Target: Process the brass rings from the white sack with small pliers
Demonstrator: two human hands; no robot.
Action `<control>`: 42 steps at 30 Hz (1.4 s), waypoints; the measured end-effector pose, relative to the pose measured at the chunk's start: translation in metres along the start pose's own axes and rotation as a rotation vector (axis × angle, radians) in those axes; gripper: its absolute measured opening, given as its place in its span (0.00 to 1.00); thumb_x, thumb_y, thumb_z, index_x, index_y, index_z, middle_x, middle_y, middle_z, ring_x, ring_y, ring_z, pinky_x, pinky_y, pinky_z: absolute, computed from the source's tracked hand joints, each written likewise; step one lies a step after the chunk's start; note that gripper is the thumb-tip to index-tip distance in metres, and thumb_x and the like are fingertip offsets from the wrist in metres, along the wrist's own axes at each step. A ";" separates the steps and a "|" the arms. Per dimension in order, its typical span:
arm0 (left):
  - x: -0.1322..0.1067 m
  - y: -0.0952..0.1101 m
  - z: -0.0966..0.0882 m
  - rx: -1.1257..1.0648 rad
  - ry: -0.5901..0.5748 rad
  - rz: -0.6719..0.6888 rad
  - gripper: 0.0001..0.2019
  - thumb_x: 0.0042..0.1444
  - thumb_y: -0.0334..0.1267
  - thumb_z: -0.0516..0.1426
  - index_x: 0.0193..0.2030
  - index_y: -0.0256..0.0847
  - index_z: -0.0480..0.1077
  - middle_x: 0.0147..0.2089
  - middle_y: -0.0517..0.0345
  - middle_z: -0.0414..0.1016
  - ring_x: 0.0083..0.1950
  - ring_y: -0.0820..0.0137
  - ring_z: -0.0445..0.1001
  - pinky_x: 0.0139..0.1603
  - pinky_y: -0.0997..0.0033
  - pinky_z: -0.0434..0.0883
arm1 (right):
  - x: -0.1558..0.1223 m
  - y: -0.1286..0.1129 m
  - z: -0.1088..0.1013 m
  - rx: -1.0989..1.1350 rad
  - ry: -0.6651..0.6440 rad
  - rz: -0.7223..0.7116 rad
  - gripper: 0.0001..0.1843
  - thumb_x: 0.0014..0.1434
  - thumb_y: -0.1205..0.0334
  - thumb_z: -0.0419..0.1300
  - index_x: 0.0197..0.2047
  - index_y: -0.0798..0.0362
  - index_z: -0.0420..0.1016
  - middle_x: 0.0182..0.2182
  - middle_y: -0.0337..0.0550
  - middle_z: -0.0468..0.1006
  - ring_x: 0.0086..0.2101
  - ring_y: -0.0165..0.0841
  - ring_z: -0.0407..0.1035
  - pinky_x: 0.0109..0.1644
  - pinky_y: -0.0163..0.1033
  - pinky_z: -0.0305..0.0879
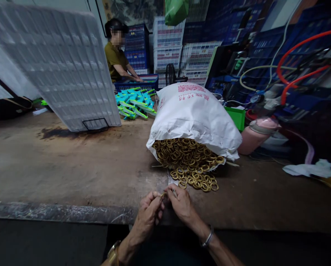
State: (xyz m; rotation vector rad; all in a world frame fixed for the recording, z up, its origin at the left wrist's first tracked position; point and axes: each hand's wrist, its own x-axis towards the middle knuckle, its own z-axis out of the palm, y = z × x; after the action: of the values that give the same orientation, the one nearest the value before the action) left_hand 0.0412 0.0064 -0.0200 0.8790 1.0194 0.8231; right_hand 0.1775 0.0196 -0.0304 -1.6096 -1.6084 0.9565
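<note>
My left hand (149,214) and my right hand (180,203) meet at the near edge of the workbench (71,170), fingers pinched together around a small brass ring (163,194) and a thin bit of metal I cannot make out. Just beyond them a white sack (193,114) lies on its side, and a heap of brass rings (189,159) spills from its open mouth toward my hands. A watch sits on my left wrist, a bracelet on my right.
A large white plastic grid tray (57,62) leans upright at the back left. Teal plastic parts (135,103) are piled behind the sack. A person in an olive shirt (117,55) works at a blue crate. A machine with red hoses (298,55) and a pink cylinder (258,135) fills the right.
</note>
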 end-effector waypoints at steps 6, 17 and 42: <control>0.001 -0.004 0.000 0.004 0.047 0.009 0.13 0.53 0.49 0.51 0.31 0.40 0.59 0.23 0.67 0.62 0.17 0.83 0.53 0.16 0.83 0.50 | -0.014 -0.002 0.000 -0.403 -0.163 -0.082 0.17 0.44 0.76 0.47 0.36 0.52 0.68 0.28 0.41 0.74 0.29 0.30 0.66 0.32 0.32 0.51; -0.001 0.002 0.003 0.078 0.107 0.034 0.16 0.50 0.51 0.54 0.27 0.40 0.59 0.19 0.68 0.60 0.16 0.82 0.53 0.15 0.82 0.51 | -0.012 -0.005 -0.002 -0.565 -0.183 -0.041 0.16 0.50 0.75 0.46 0.40 0.53 0.66 0.30 0.42 0.75 0.31 0.31 0.68 0.30 0.34 0.48; 0.022 -0.015 -0.012 -0.502 -0.087 -0.166 0.16 0.35 0.44 0.61 0.28 0.35 0.67 0.21 0.56 0.69 0.17 0.74 0.67 0.13 0.80 0.53 | 0.042 0.019 -0.019 -0.915 0.099 -0.034 0.11 0.55 0.74 0.46 0.34 0.52 0.66 0.27 0.46 0.78 0.27 0.37 0.73 0.24 0.35 0.47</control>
State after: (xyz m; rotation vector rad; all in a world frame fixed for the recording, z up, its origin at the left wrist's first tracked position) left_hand 0.0390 0.0221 -0.0442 0.3922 0.7480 0.8406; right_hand 0.2022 0.0619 -0.0386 -2.1332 -2.1394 0.0646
